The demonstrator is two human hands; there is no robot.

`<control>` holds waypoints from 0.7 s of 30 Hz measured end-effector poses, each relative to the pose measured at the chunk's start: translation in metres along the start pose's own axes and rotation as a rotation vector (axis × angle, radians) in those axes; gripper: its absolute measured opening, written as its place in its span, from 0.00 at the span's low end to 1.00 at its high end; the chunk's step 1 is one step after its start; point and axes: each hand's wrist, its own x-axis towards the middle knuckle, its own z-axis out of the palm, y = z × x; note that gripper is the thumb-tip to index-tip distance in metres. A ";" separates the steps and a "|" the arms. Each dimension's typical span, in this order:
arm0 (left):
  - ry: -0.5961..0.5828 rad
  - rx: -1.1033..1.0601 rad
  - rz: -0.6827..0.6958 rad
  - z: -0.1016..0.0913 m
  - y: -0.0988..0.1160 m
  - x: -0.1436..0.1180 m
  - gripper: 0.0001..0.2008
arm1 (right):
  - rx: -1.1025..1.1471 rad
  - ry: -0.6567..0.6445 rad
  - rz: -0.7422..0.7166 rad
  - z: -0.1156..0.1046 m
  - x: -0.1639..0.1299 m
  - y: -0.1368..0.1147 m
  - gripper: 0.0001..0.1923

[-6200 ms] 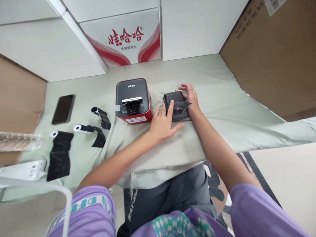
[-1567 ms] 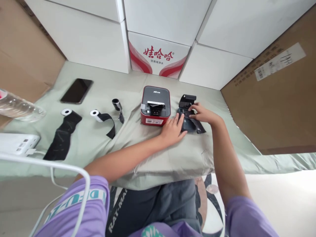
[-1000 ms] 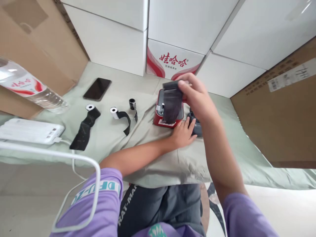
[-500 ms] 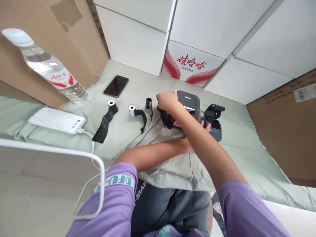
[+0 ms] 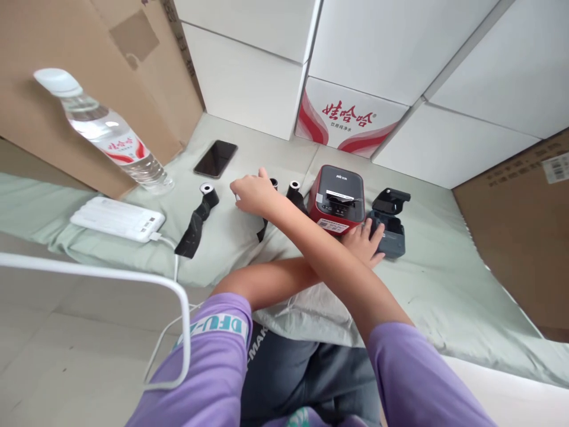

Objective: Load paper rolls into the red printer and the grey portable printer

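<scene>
My arms are crossed, the right over the left. My right hand is closed over a roll of black ribbon, mostly hidden beneath it; the ribbon's tail hangs out below. Just right of that hand stand a black spool and a roll with a white core and black ribbon, partly behind my forearm. My left hand lies with fingers spread against a small dark device with its lid raised. Beside it stands a red and black printer. Another black ribbon roll lies unrolled at left.
A phone lies at the back left. A water bottle and a white power bank with a cable stand at left. Cardboard boxes flank both sides, white cartons line the back. A white metal rail crosses the lower left.
My right hand has let go of the ribbon roll by the printer and moved left onto another roll. My left hand has come into fuller view, fingers spread against the dark device.
</scene>
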 end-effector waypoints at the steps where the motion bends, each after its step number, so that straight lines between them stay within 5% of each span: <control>1: 0.002 0.002 0.000 -0.001 0.000 0.000 0.37 | -0.001 0.023 0.002 0.003 0.000 0.001 0.13; 9: 0.006 0.032 0.008 -0.003 0.000 -0.002 0.37 | -0.013 0.109 -0.185 0.001 0.033 -0.019 0.26; 14: 0.018 0.058 0.037 -0.003 -0.003 -0.002 0.36 | 0.028 0.175 -0.299 0.010 0.056 -0.026 0.10; 17: 0.047 0.055 0.017 0.002 -0.003 -0.001 0.37 | 0.452 0.315 -0.463 0.004 0.024 -0.009 0.08; 21: 0.080 0.049 -0.029 0.010 -0.002 0.001 0.35 | 0.980 0.647 -0.455 -0.020 -0.080 0.030 0.05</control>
